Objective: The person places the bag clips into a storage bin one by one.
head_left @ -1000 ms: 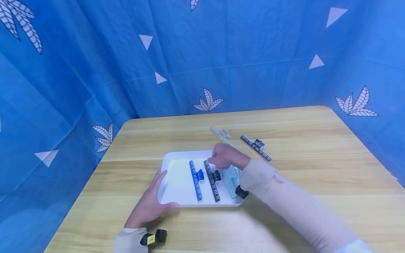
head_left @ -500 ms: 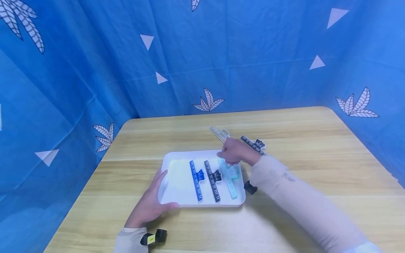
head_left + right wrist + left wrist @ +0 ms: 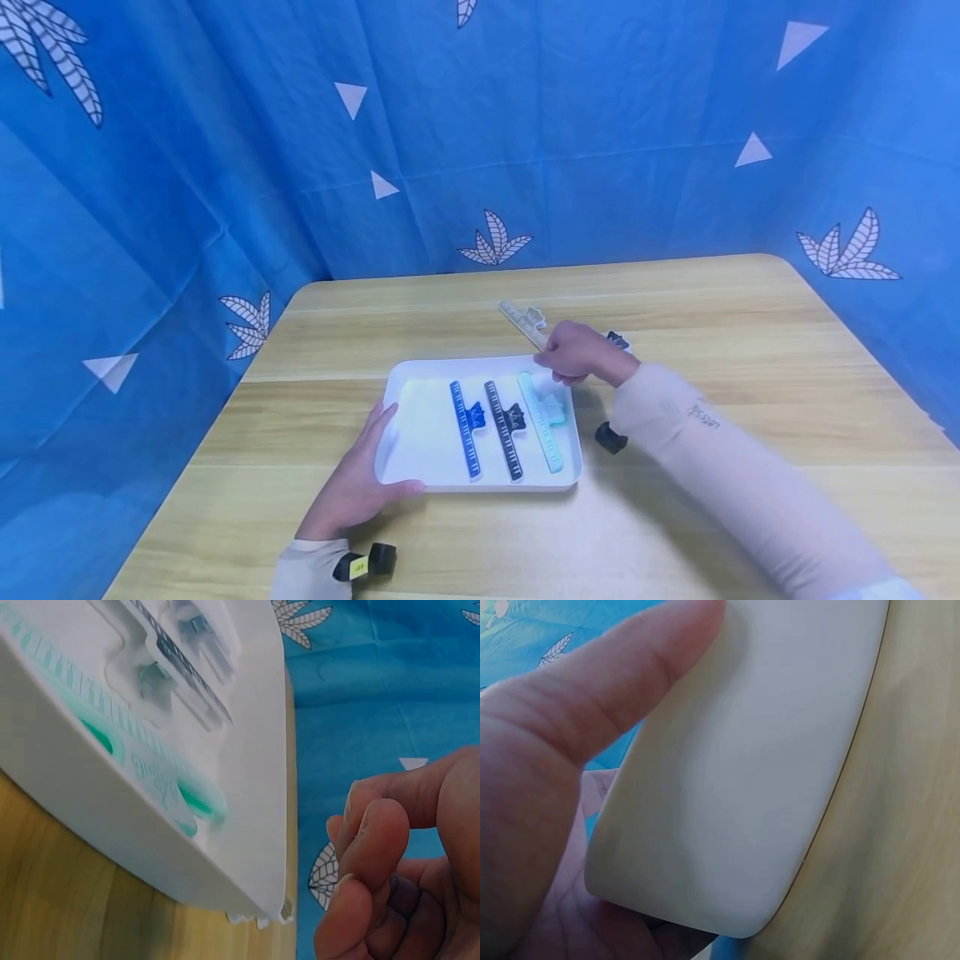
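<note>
The white tray [image 3: 416, 433] carries a blue clip [image 3: 464, 429], a black clip [image 3: 503, 432] and a mint clip [image 3: 541, 421], side by side. At its left end the left hand [image 3: 356, 492] grips the front corner, thumb against the outer wall [image 3: 735, 772] in the left wrist view. The right hand [image 3: 577, 350] hovers over the tray's back right corner, fingers loosely curled with nothing between them; the right wrist view shows it beside the tray. Behind the tray lies a grey clip [image 3: 522, 322], close to that hand. Another black clip [image 3: 617, 340] is mostly hidden behind the right hand and wrist.
The wooden table [image 3: 712, 333] extends around the tray. A blue patterned curtain [image 3: 600, 125] hangs along its back and sides. The right forearm crosses the table's right part.
My right hand has moved right and back from above the black and mint clips to the tray's back corner, uncovering the mint clip. My left hand stays on the tray.
</note>
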The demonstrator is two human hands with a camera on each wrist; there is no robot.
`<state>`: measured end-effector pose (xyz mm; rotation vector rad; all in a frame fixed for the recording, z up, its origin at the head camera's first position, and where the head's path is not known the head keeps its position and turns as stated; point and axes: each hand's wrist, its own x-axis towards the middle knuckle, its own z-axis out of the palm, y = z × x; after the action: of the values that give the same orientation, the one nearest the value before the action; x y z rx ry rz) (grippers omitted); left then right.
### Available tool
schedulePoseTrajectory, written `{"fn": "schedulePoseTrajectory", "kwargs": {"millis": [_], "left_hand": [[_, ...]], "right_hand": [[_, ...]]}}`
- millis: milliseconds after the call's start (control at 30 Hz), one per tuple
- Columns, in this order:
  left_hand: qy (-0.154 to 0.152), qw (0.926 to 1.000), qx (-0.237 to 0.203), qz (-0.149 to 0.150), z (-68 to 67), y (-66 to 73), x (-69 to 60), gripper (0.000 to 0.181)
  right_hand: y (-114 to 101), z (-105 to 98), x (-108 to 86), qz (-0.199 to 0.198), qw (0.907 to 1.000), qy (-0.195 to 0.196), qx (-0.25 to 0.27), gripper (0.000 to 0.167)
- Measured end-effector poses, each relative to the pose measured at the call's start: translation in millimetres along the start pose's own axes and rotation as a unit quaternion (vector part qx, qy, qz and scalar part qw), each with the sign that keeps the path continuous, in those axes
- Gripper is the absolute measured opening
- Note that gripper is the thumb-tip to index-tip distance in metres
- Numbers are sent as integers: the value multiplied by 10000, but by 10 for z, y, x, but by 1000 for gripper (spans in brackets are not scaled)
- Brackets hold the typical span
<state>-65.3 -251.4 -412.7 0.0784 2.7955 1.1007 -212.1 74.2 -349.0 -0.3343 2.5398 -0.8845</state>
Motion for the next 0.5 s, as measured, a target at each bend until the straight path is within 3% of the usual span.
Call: {"fn": "schedulePoseTrajectory", "kwargs": {"millis": [333,500], "left_hand": [[23,10000,60,49,13,-7,-1,117],[35,10000,75,35,8,-6,-1,117]], "right_hand": [[130,-98,34,5,9994,28,-349,33],[180,-141,28,-29,9997,50,-234,35]]}}
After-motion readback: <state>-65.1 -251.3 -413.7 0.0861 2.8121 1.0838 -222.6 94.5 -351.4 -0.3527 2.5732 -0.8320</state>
